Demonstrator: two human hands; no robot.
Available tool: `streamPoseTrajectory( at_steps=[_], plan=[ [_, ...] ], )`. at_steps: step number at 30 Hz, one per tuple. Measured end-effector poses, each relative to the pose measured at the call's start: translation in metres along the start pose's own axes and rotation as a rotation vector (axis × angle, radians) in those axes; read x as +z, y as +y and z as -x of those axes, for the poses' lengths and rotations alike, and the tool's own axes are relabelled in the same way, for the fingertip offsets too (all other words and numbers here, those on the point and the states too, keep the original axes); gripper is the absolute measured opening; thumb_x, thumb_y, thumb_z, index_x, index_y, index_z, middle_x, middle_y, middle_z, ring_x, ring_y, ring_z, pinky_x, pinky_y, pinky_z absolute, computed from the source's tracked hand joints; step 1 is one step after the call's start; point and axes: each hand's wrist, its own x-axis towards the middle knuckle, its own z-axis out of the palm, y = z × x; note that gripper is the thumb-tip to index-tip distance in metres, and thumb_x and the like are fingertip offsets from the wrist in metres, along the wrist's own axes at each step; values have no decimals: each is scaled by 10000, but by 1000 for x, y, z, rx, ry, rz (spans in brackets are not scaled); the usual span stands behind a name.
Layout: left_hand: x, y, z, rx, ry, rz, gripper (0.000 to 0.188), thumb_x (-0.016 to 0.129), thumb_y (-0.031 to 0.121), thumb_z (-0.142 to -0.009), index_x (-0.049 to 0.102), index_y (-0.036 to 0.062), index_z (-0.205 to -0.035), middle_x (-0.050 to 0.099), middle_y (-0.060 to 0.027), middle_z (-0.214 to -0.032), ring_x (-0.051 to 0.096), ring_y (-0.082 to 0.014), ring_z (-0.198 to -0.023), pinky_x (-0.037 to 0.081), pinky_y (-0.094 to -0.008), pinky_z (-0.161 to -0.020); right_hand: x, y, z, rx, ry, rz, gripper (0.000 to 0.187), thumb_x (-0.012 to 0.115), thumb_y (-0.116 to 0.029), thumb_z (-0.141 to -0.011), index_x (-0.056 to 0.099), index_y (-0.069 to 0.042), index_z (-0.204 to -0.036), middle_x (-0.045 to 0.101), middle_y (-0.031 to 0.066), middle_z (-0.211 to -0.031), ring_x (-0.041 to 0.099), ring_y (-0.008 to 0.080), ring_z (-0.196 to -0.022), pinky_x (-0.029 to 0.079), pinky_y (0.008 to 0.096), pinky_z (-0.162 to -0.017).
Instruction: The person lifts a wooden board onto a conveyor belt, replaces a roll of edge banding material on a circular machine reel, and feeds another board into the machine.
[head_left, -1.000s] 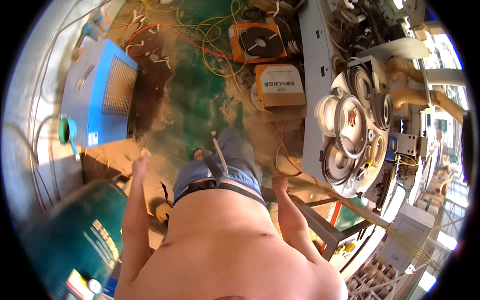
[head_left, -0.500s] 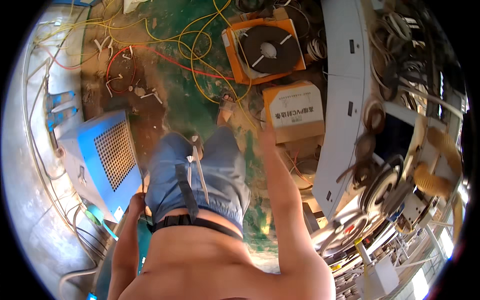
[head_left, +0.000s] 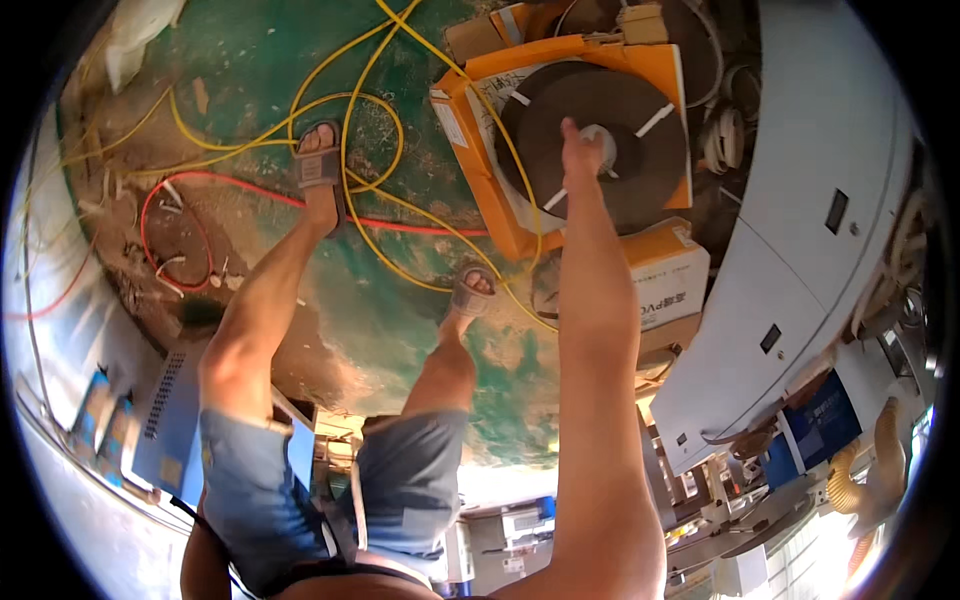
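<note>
My right hand (head_left: 584, 156) reaches out over a large dark brown coil of flat strip (head_left: 545, 105). The thumb stands away from the palm, and the other fingers lie beside the coil's pale round core (head_left: 606, 150). Whether the hand touches the coil or hovers above it, I cannot tell. The coil lies flat in an opened orange cardboard box (head_left: 463, 115), with short white ties across its band. My left arm hangs at the lower left, and its hand is hidden behind my thigh.
Yellow hose (head_left: 402, 140) loops over the green floor and past the box; a red hose (head_left: 245, 183) crosses under my sandalled feet. Another orange and white carton (head_left: 668, 280) sits nearer me. Grey cabinets (head_left: 800, 190) line the right; a blue machine (head_left: 178, 430) stands left.
I have stepped forward, legs now apart in a stride. My right hand has moved from beside the nearer carton to over the coil. The left hand has gone out of sight.
</note>
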Motion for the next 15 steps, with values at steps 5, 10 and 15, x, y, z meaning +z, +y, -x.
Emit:
streamPoseTrajectory(
  at_steps=[5,10,15],
  plan=[
    [-26,13,-35,-43,-31,-43,263,487,242,-849,613,41,-963,628,-127,-849,589,-228,-805,469,-336,-696,-2,-32,-41,395,-91,-467,936,596,-582,-743,225,-1,-1377,239,130,-1428,308,252,-1256,261,378,-1017],
    [-27,0,-43,22,-74,-71,279,479,261,-863,619,44,-970,635,-96,-855,590,-189,-832,473,-318,-708,-50,-78,32,382,40,-428,871,425,-683,-784,351,9,-1308,419,165,-1290,455,276,-1122,389,381,-924],
    [-21,46,-24,243,-163,-64,303,486,277,-861,618,31,-978,634,-80,-842,589,-160,-809,469,-297,-699,-191,-43,93,89,-648,-812,472,464,-501,-861,545,-40,-914,515,47,-624,481,204,-538,399,309,-511]
  ],
)
